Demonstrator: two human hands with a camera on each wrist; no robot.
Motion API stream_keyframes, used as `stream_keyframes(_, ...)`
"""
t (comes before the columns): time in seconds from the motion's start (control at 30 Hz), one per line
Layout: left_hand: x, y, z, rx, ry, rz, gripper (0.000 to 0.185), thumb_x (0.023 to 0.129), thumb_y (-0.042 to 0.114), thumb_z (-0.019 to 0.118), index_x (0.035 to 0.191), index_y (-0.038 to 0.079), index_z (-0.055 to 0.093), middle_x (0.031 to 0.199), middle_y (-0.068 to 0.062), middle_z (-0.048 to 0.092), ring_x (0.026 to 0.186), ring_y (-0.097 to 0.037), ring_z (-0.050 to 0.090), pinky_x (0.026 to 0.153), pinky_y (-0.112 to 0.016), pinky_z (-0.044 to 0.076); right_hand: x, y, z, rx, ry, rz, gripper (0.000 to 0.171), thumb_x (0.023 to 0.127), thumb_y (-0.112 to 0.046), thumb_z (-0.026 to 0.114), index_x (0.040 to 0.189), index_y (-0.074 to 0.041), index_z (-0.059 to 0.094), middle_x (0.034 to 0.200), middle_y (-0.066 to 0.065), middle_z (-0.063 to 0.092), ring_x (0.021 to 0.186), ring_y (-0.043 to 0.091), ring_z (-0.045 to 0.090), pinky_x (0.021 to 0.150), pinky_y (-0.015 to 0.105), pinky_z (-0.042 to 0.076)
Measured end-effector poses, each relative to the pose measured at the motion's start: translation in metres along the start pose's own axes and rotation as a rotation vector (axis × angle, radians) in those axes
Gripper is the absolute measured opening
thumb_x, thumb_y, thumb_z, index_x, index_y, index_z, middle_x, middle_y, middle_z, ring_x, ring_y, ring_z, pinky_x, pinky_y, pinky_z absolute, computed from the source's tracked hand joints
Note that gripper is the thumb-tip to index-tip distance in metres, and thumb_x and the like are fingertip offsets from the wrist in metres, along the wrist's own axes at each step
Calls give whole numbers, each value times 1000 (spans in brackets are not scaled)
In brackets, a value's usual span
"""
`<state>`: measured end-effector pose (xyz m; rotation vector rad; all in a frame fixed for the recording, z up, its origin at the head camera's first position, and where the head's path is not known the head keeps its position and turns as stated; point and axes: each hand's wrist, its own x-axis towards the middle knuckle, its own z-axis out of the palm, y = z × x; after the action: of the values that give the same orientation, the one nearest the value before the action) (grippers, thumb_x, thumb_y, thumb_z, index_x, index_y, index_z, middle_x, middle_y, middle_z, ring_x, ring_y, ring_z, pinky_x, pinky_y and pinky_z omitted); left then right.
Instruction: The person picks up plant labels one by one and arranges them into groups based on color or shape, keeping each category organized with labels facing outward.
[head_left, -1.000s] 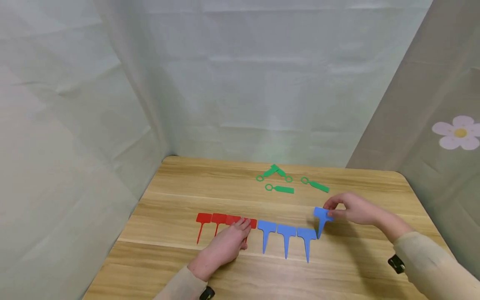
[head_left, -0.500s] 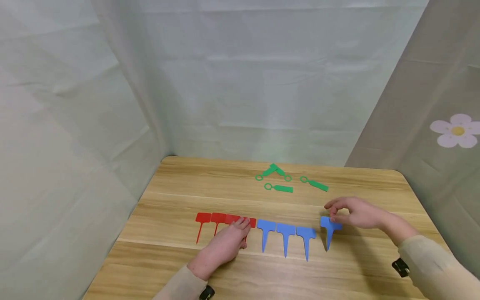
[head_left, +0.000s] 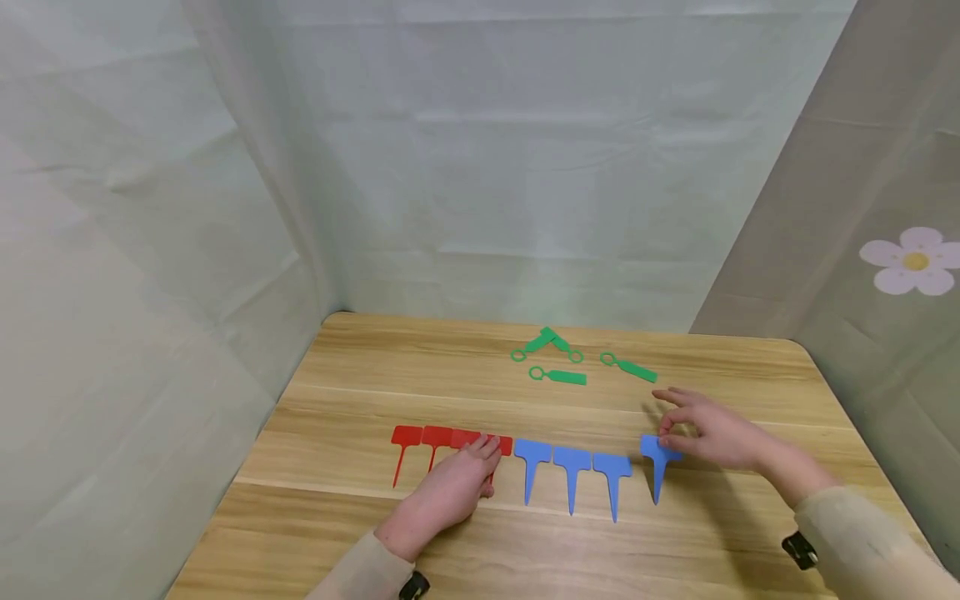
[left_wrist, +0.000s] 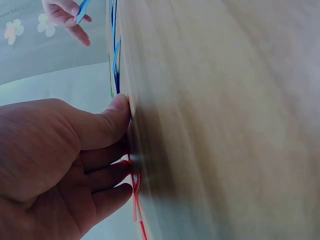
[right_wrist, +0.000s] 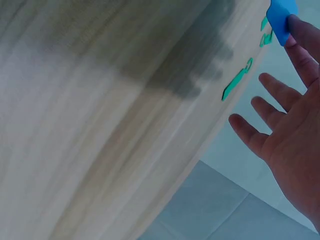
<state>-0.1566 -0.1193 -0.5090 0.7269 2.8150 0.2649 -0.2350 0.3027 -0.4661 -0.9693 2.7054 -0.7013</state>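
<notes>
My right hand [head_left: 708, 429] pinches a blue T-shaped plant label [head_left: 659, 454] by its head between thumb and index finger, the other fingers spread. In the right wrist view that blue label [right_wrist: 281, 20] shows at the fingertips, above the tabletop. To its left lie three more blue labels [head_left: 573, 471] in a row, stems toward me. My left hand [head_left: 457, 487] rests over the right end of a row of red T-shaped tags [head_left: 407, 436], covering parts of two. Its fingertips touch down at the red tags, as the left wrist view shows.
Several green tags with ring ends [head_left: 567, 377] lie at the back of the wooden table [head_left: 360, 358], two of them overlapping. Pale cloth [head_left: 495, 167] hangs behind and beside the table.
My right hand has moved slightly right and toward me with the blue label, and its other fingers have spread. The left hand has stayed on the red tags.
</notes>
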Motion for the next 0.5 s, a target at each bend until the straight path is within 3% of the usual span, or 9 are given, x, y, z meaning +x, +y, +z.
stream_keyframes(0.23,0,0,0,-5,-1,-7,57,99,19,79,149,0,61,159,-16,54,150,-35,47,118,-46,45,-4,5,15,28,37,22,19,99,-26,78,86,-37,69,156,34,48,147,69,25,110,85,26)
stream_keyframes(0.5,1,0,0,0,-7,-2,56,99,19,79,149,0,61,159,-16,53,150,-35,47,118,-46,46,-7,7,28,-14,16,10,19,97,-30,81,86,-40,69,158,34,47,148,69,22,106,89,25)
